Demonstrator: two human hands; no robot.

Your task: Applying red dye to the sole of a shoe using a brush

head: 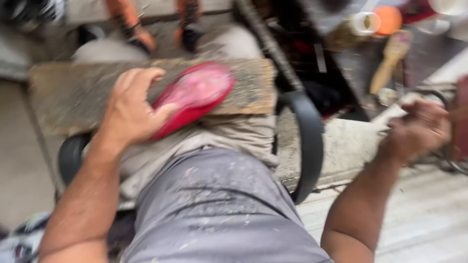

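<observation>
From my seat, my left hand (pixel 130 109) sits curled over the near end of a red shoe sole (pixel 195 95), fingers wrapped across its top and thumb against its edge, pressing it onto a worn wooden board (pixel 63 95) that lies across my lap. The sole's far tip stops short of the board's right edge, and bare board stretches off to the left. A black curved strap (pixel 309 141) hangs just right of the board. Further right, my right hand (pixel 419 129) is bunched into a loose fist near cluttered tools; blur hides whether it pinches anything.
</observation>
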